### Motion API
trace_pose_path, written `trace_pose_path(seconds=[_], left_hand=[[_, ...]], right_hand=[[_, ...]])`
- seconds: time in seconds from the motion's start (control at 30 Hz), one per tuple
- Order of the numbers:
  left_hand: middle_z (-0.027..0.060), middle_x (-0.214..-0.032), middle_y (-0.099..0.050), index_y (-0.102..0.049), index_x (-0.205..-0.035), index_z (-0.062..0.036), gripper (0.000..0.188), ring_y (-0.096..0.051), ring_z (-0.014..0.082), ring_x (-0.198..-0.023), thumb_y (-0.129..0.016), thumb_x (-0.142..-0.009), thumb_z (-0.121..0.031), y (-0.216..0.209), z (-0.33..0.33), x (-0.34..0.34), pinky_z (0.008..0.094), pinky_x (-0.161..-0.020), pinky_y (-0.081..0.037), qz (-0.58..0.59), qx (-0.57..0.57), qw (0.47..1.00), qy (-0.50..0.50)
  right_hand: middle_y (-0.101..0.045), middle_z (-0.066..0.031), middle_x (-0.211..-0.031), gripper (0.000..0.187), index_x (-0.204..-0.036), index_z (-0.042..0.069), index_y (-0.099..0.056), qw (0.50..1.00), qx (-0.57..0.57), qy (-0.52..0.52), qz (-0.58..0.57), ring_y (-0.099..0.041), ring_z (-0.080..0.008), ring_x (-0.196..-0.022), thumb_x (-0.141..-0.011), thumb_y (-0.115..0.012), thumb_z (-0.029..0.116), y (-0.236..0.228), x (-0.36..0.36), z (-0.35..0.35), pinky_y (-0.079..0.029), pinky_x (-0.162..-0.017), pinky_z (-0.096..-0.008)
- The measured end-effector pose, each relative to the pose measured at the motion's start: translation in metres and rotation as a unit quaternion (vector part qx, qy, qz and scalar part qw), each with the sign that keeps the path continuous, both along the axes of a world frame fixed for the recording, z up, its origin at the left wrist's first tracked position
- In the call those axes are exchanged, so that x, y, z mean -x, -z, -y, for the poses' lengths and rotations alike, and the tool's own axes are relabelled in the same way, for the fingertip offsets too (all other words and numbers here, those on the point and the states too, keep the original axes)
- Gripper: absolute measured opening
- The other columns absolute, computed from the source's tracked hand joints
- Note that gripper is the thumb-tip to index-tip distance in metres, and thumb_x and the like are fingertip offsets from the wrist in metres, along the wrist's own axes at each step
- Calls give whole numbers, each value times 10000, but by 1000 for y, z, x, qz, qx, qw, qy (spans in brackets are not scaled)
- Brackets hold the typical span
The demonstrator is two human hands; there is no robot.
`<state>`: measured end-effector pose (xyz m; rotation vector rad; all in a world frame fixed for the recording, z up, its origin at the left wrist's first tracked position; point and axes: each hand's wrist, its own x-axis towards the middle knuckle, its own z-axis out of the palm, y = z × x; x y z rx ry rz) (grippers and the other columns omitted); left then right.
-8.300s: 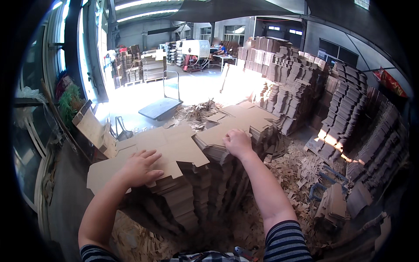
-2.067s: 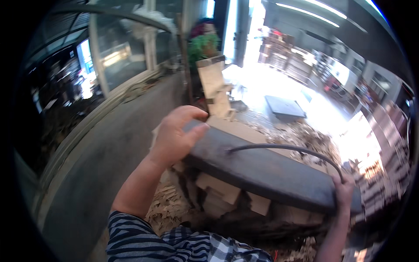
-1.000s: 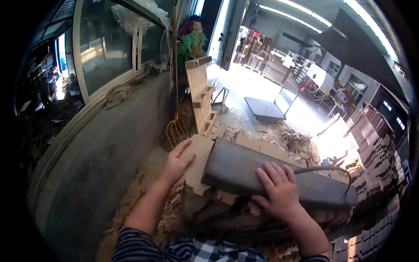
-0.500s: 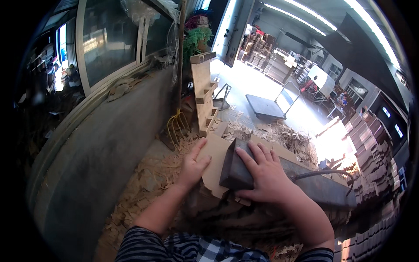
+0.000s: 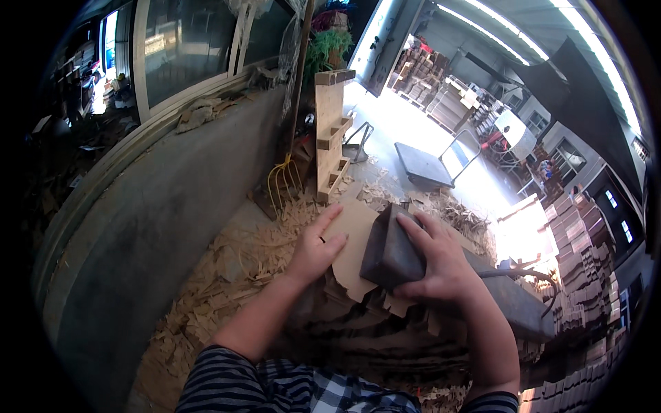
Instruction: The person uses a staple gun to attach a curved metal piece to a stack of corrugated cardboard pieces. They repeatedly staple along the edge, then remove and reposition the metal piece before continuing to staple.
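My right hand [image 5: 441,258] is wrapped round a dark grey rectangular block [image 5: 394,248], thumb at its near end and fingers over its top right edge. The block is over a brown cardboard sheet [image 5: 354,237]; whether its underside touches the sheet is hidden. Against the sheet's left edge lies my left hand [image 5: 315,249], with its index finger stretched forward and its thumb apart; the other fingers are partly hidden. A dark ring shows on that hand. Below the sheet, ragged cardboard layers show in shadow.
A long grey metal beam [image 5: 513,299] with a curved dark rod [image 5: 523,273] lies to the right. Cardboard scraps [image 5: 234,265] cover the floor beside a low wall [image 5: 186,193]. Ahead are a yellow fork [image 5: 284,182], a wooden pallet [image 5: 329,138] and a flat trolley [image 5: 421,164].
My right hand has shifted from lying across the block to gripping its right side and near end. The block has tilted and moved slightly right. My left hand stays at the cardboard's edge.
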<state>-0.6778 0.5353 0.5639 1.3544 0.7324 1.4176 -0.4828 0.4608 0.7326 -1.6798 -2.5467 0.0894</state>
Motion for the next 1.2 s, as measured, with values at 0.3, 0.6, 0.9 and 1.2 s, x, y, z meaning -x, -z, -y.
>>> trace_pose_path(seconds=[0.3, 0.6, 0.9, 1.2], left_hand=[[103, -1250, -521, -447, -1301, 7, 497, -513, 156, -1100, -554, -816, -20, 4, -1, -5, 282, -944, -400, 23, -16, 1000, 7], [100, -1271, -506, -441, -1311, -4, 510, -489, 165, -1134, -540, -811, -12, 0, -2, -4, 292, -958, -388, 9, -4, 1000, -13], [119, -1349, -442, -410, -1330, 9, 541, -437, 209, -1219, -477, -794, 28, -8, 9, -2, 320, -1021, -331, 41, 45, 997, 53], [132, -1349, -435, -383, -1355, -4, 480, -448, 206, -1211, -490, -894, -91, -44, 19, 3, 311, -1005, -347, 8, 33, 996, 78]], right_hand=[[-363, -247, -1341, 1019, -1373, 136, -376, 999, -24, -2, -21, -347, -402, -1249, -496, -781, 461, 9, -13, -6, -257, -1042, -456], [-348, -239, -1371, 1021, -1388, 145, -346, 999, -43, 5, -18, -329, -394, -1274, -519, -767, 476, 12, -15, -12, -240, -1056, -466], [-377, -225, -1354, 775, -1331, 77, -407, 976, -216, 37, 15, -354, -370, -1264, -741, -624, 531, 10, -25, 55, -258, -1035, -498], [-505, -158, -1231, 586, -1202, 53, -525, 860, -395, 323, -3, -432, -307, -1192, -801, -597, 474, 54, -124, 194, -262, -1017, -504]])
